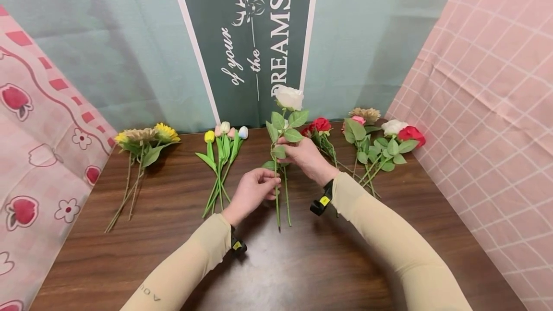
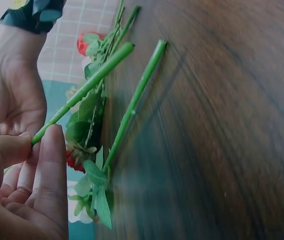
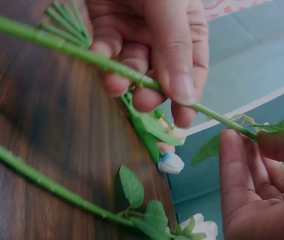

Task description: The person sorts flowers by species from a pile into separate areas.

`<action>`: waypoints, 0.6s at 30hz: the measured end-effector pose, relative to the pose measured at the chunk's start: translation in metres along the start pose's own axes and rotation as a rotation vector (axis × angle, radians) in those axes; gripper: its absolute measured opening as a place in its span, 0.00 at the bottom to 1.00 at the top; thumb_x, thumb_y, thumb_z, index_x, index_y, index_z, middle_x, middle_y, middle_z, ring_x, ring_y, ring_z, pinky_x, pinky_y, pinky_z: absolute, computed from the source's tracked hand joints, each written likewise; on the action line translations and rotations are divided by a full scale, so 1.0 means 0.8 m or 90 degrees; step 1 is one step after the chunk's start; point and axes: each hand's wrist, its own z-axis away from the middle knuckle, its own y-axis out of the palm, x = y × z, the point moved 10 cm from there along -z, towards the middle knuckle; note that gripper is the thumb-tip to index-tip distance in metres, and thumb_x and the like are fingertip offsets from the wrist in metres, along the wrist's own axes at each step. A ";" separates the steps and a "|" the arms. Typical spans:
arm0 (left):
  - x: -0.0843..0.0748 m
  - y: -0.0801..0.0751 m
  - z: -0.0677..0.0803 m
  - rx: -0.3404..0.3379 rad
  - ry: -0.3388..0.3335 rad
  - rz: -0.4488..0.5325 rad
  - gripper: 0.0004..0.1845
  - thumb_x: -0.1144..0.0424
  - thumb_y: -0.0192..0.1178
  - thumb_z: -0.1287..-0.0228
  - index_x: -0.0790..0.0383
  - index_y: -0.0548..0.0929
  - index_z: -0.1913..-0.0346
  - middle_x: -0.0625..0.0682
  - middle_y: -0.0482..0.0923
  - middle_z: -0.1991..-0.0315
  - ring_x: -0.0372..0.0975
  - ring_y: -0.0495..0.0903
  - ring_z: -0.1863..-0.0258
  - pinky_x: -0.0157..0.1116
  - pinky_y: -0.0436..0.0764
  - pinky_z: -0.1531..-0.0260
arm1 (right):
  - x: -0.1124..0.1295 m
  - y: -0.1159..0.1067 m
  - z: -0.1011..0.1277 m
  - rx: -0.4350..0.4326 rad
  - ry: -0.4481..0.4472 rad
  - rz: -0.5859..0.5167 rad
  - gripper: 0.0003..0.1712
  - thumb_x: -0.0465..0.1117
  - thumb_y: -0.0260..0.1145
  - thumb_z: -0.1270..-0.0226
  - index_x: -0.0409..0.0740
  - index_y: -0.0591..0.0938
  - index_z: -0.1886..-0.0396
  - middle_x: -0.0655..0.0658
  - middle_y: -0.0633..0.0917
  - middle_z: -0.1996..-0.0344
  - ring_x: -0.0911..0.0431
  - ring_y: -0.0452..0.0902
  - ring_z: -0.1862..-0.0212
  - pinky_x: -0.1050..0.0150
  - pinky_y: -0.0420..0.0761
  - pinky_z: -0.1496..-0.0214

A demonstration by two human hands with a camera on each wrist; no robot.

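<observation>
A white artificial rose [image 1: 290, 98] is held up off the table by both hands, its bloom pointing away from me. The left hand [image 1: 254, 189] pinches the lower green stem [image 2: 86, 90] between thumb and forefinger. Higher up, just under the leaves, the right hand [image 1: 307, 158] grips the same stem between thumb and fingers. Beneath it, a second white rose [image 3: 202, 227] lies on the table, its stem [image 1: 287, 200] beside the held one. In the head view that lower bloom is mostly hidden behind leaves and the right hand.
Artificial tulips [image 1: 222, 150] lie left of the hands on the brown wooden table [image 1: 276, 272]. Farther left are sunflowers [image 1: 166, 133] with a beige bloom. Red roses [image 1: 320, 125] and mixed roses [image 1: 395, 128] lie to the right. A green printed cloth [image 1: 255, 28] hangs behind.
</observation>
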 end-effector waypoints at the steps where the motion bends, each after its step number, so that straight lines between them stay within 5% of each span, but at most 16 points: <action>1: 0.002 -0.002 -0.001 0.001 -0.005 0.000 0.08 0.70 0.63 0.29 0.71 0.83 0.53 0.68 0.86 0.60 0.40 0.86 0.72 0.39 0.88 0.70 | -0.003 0.000 0.000 0.008 0.007 0.025 0.16 0.31 0.60 0.25 0.30 0.79 0.42 0.37 0.83 0.47 0.47 0.86 0.53 0.56 0.87 0.51; 7: 0.016 -0.009 -0.011 0.000 -0.045 -0.015 0.08 0.69 0.64 0.29 0.71 0.81 0.53 0.68 0.86 0.60 0.40 0.86 0.74 0.40 0.89 0.68 | -0.027 -0.023 0.015 0.032 0.037 0.154 0.21 0.35 0.58 0.22 0.26 0.75 0.36 0.26 0.83 0.48 0.37 0.85 0.50 0.56 0.88 0.53; 18: 0.040 0.010 -0.030 0.023 -0.108 -0.033 0.06 0.72 0.62 0.30 0.74 0.80 0.56 0.66 0.86 0.61 0.39 0.82 0.76 0.37 0.88 0.70 | -0.048 -0.092 0.057 0.007 0.056 0.238 0.20 0.40 0.58 0.19 0.27 0.79 0.40 0.28 0.85 0.53 0.48 0.84 0.60 0.59 0.87 0.61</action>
